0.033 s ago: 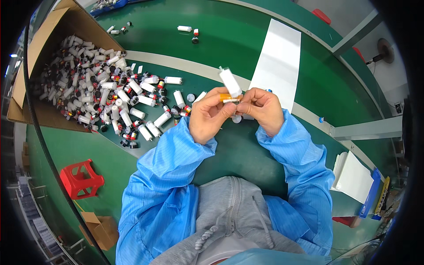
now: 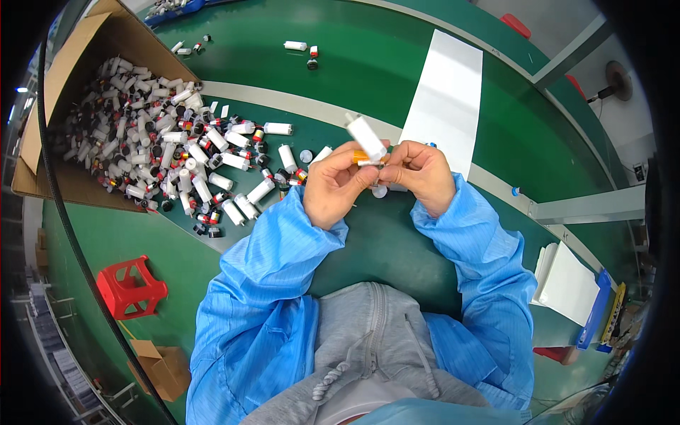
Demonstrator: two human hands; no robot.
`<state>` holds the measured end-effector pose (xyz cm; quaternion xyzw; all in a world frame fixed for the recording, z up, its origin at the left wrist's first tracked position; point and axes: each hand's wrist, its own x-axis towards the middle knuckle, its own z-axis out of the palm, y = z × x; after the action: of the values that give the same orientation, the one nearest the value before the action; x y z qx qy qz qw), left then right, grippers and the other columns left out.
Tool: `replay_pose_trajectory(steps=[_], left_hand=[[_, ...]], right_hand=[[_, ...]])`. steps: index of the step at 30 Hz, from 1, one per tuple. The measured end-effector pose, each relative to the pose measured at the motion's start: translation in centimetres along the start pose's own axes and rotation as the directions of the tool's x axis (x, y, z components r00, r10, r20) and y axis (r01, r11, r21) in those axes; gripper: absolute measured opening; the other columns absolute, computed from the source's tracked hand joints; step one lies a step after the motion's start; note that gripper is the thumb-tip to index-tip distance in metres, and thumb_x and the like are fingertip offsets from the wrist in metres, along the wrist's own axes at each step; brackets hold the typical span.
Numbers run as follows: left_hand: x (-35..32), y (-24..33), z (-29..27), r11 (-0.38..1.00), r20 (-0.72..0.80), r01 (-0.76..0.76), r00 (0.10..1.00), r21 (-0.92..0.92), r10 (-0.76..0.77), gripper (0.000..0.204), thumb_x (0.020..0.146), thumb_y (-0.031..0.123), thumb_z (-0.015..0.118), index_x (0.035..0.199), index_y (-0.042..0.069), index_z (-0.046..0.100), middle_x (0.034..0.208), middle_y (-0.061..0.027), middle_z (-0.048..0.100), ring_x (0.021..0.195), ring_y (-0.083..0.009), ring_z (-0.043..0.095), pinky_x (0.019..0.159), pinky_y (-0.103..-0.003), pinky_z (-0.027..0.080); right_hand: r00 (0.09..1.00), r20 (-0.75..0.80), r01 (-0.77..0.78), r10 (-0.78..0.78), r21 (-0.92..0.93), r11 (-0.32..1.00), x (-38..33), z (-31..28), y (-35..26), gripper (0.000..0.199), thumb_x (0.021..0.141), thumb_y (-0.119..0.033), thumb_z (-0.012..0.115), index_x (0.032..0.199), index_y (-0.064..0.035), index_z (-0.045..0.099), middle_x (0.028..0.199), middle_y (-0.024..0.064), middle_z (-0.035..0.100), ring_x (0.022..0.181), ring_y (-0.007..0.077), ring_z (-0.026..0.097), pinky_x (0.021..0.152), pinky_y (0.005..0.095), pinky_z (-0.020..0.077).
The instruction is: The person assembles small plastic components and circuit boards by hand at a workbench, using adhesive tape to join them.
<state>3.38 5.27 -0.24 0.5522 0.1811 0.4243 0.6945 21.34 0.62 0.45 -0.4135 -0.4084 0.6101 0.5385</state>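
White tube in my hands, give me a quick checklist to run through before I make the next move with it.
1. Both hands on the piece: ok. The left hand and right hand meet around the white tube.
2. Tube clear of the table: ok, it sticks up above the fingers, tilted left.
3. Orange part seated at the tube's base: cannot tell, fingers cover the joint.
4. Supply within reach: ok, the pile of tubes lies just left of the hands, spilling from the cardboard box.
5. Small round cap on the green table: ok, lying loose beside the left hand.
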Motion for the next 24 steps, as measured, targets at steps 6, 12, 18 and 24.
replay_pose_trajectory(steps=[6, 12, 18, 24], left_hand=[[0.6, -0.4, -1.1, 0.988, 0.001, 0.154, 0.988, 0.029, -0.154, 0.021, 0.083, -0.006, 0.067, 0.103, -0.003, 0.063, 0.103, -0.0133, 0.068, 0.088, -0.0180, 0.067, 0.079, -0.030, 0.054], [3.3, -1.7, -4.1, 0.645, -0.264, -0.078, 0.870, 0.761, 0.416, 0.043, 0.073, 0.002, 0.079, 0.109, -0.001, 0.055, 0.110, -0.0168, 0.061, 0.108, -0.0245, 0.060, 0.084, -0.034, 0.051], [0.8, -1.7, -2.2, 0.214, 0.218, -0.195, 0.972, 0.957, -0.091, 0.038, 0.069, 0.008, 0.078, 0.104, 0.010, 0.063, 0.088, -0.0115, 0.063, 0.087, -0.0320, 0.060, 0.083, -0.041, 0.041], [1.0, -0.6, -1.2, 0.609, 0.086, -0.193, 0.976, 0.769, 0.200, 0.029, 0.078, 0.000, 0.069, 0.106, 0.001, 0.062, 0.087, -0.0120, 0.061, 0.079, -0.0242, 0.064, 0.061, -0.033, 0.047]], right_hand=[[0.992, 0.104, -0.061, 0.073, -0.116, 0.991, 1.4, -2.5, 0.6, 0.021, 0.079, -0.005, 0.078, 0.087, -0.0007, 0.059, 0.084, 0.0123, 0.068, 0.076, 0.0172, 0.067, 0.068, 0.0287, 0.0544], [0.966, 0.189, 0.243, -0.176, -0.898, 0.367, 0.7, -2.2, 1.6, 0.029, 0.076, -0.017, 0.079, 0.090, -0.0017, 0.059, 0.089, 0.0112, 0.060, 0.080, 0.0199, 0.059, 0.070, 0.0336, 0.0480], [0.998, 0.024, 0.053, -0.053, -0.744, 0.666, 1.2, -2.2, 0.9, 0.029, 0.082, -0.019, 0.074, 0.099, -0.0034, 0.056, 0.094, 0.0135, 0.063, 0.090, 0.0246, 0.063, 0.078, 0.0326, 0.0496], [0.996, 0.022, 0.089, -0.089, -0.438, 0.895, 0.8, -0.9, -0.4, 0.018, 0.094, -0.018, 0.060, 0.106, -0.0049, 0.056, 0.081, 0.0035, 0.060, 0.071, 0.0102, 0.055, 0.062, 0.0248, 0.0457]])
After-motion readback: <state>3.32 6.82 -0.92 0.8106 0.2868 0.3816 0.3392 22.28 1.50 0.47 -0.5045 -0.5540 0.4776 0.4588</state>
